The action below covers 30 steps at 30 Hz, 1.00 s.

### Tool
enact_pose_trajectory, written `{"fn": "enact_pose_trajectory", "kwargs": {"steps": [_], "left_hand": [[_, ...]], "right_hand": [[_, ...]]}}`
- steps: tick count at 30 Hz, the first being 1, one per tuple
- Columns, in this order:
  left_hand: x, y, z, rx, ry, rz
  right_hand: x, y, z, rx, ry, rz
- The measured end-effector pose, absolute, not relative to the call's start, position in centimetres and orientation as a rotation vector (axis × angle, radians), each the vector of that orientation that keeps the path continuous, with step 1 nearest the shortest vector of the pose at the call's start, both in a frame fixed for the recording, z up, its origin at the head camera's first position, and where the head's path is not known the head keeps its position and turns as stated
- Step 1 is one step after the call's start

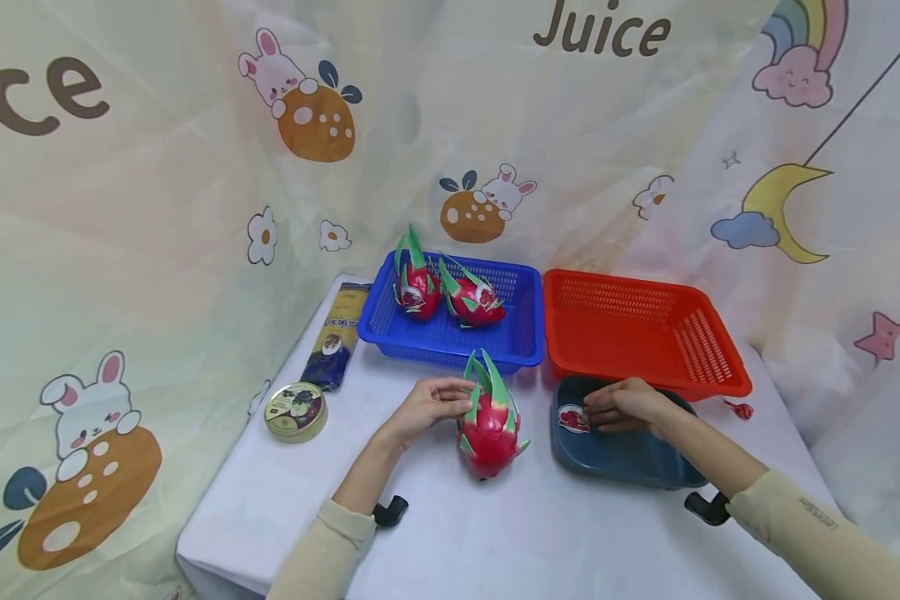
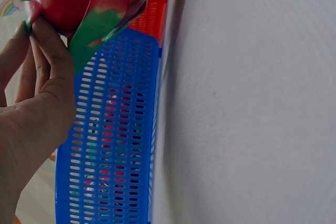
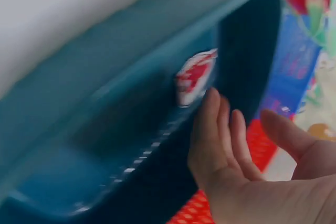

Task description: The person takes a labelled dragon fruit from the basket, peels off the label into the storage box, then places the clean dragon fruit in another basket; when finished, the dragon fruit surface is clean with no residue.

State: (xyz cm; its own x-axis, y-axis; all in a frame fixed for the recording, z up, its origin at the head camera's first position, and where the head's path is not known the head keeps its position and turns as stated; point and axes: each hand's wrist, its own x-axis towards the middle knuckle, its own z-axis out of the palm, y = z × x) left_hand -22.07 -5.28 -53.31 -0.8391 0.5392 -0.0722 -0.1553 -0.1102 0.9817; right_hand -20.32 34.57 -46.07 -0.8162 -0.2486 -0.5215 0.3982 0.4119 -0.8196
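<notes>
My left hand pinches a green leaf tip of a pink dragon fruit standing at the middle of the white table. In the left wrist view, thumb and fingertips meet at the edge of the fruit. My right hand reaches into a dark teal tub. A white sticker with a red dragon fruit picture lies inside, by the tub's left end. The right wrist view has straight fingers beside the sticker, thumb spread apart, nothing gripped between them.
Behind stands a blue basket with two labelled dragon fruits in it. A red basket adjoins it, and a small red wrapped piece lies nearby. To the left are a round tin and a yellow-and-blue packet.
</notes>
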Motion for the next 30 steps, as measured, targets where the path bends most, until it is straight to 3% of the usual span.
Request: {"fn": "enact_pose_trajectory", "kwargs": {"steps": [9,30], "left_hand": [[-21.9,-5.4,-53.4,0.415,1.691,2.010],[-21.8,-5.1,-53.3,0.441,1.707,2.014]], "right_hand": [[-20.1,29.0,-42.6,-0.054,2.080,-1.490],[-22.7,22.0,-44.2,-0.019,2.069,-1.524]]}}
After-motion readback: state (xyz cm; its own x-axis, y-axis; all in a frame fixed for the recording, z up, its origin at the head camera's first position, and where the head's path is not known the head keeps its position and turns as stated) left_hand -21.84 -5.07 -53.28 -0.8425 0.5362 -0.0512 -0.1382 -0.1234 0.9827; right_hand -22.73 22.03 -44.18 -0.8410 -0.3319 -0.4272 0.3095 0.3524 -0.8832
